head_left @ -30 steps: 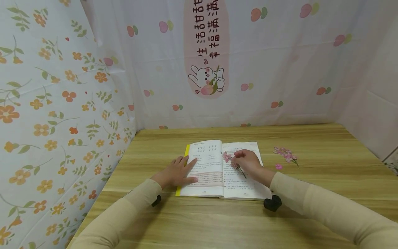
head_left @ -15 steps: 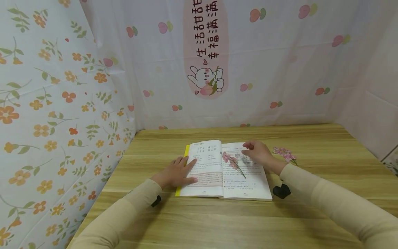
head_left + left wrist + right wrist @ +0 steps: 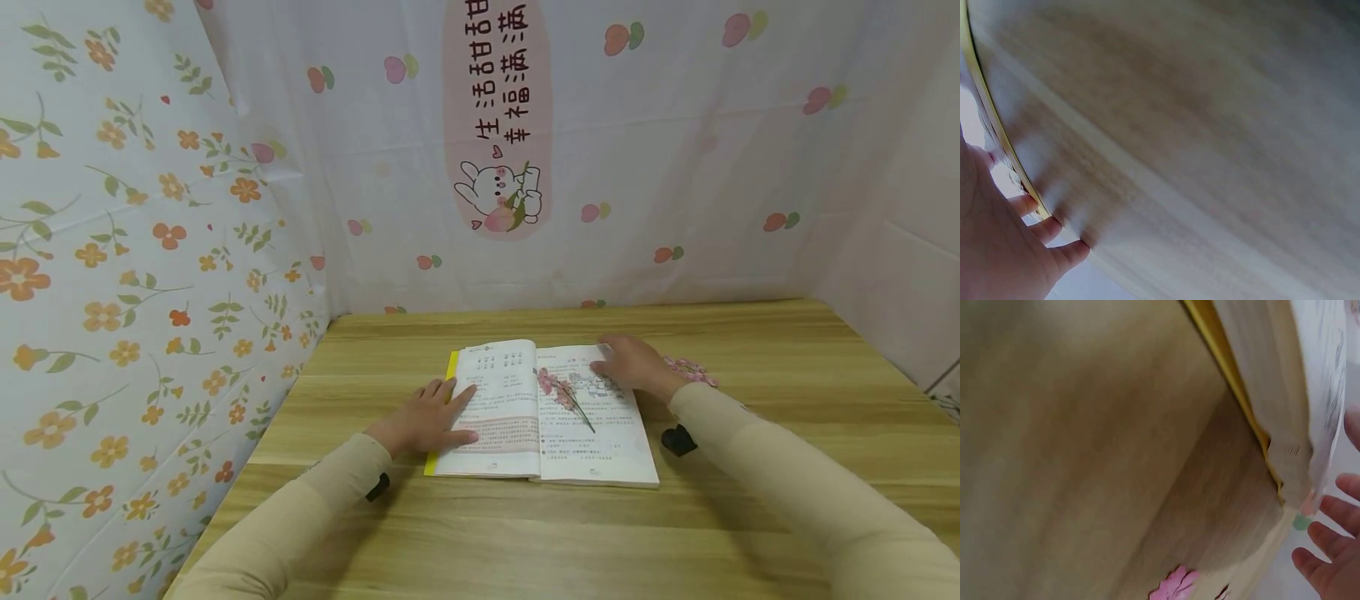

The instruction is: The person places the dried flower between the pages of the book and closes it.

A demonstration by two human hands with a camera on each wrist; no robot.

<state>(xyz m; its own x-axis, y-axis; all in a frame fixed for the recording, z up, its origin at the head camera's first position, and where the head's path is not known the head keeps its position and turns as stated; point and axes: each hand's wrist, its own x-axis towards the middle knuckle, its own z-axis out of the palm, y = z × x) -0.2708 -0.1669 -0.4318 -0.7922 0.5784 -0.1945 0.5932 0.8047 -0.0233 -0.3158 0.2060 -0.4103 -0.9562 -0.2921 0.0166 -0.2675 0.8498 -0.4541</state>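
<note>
Wooden table [image 3: 480, 533] | left hand [image 3: 426, 422] spread on book [image 3: 513, 404] | right hand [image 3: 633, 364] uncurled at its right

Worktop [image 3: 480, 542]: yellowish-brown wood grain, streaks running mostly crosswise. Along its far edge, a pale back cloth [image 3: 360, 175], printed with small red and pink fruit shapes; on it a pink panel [image 3: 459, 92], dark Chinese characters, cartoon rabbit [image 3: 487, 187] below. Left: white floral cloth [image 3: 112, 275], orange blooms, green leaves. Right: pale side cloth [image 3: 892, 192], creased. Light soft, shadows faint.
</note>
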